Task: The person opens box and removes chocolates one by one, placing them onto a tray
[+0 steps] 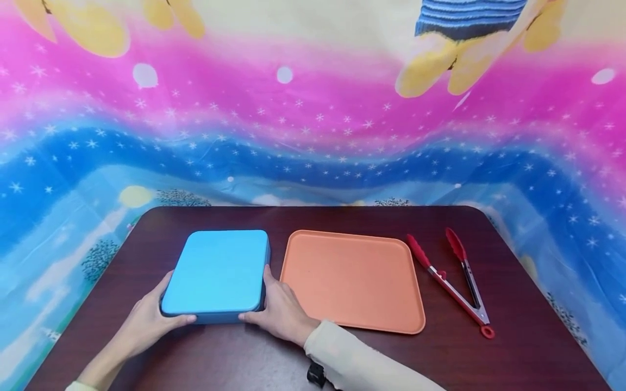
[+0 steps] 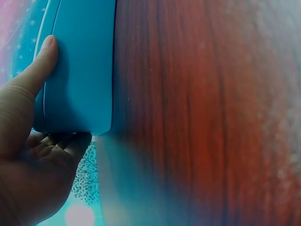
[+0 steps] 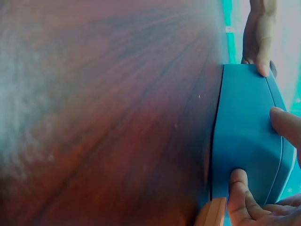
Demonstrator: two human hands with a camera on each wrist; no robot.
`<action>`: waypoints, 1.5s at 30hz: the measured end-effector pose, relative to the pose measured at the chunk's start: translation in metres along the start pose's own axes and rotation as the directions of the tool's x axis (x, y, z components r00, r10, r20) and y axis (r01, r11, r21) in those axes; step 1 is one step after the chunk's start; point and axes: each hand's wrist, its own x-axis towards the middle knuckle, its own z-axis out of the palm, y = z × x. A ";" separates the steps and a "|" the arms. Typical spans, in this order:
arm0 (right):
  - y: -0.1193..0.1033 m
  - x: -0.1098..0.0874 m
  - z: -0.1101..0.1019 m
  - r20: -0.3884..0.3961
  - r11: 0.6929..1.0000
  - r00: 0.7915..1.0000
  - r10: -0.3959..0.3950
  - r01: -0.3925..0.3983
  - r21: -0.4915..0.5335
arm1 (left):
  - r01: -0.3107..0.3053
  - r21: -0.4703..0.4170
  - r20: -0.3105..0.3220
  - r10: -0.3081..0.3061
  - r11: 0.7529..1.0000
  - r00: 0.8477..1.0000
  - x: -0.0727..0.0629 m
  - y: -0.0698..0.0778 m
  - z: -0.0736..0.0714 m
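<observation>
A blue square box with a flat lighter lid sits on the left half of the table. My left hand grips its near left corner, with the thumb on the front wall and the fingers along the left side. On the right, my right hand holds the near right corner, its thumb on the front wall too. The left wrist view shows the box's front wall and a lid seam beside the thumb. In the right wrist view both hands touch the box.
An orange tray lies just right of the box, close to my right hand. Beyond it, red-tipped metal tongs lie spread apart. The dark wooden table has rounded far corners, and a printed cloth hangs behind it.
</observation>
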 end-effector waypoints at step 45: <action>-0.009 -0.001 -0.007 0.118 0.998 0.992 0.037 -0.043 0.056 | -0.009 -0.115 0.127 0.024 0.993 0.992 -0.003 0.001 -0.002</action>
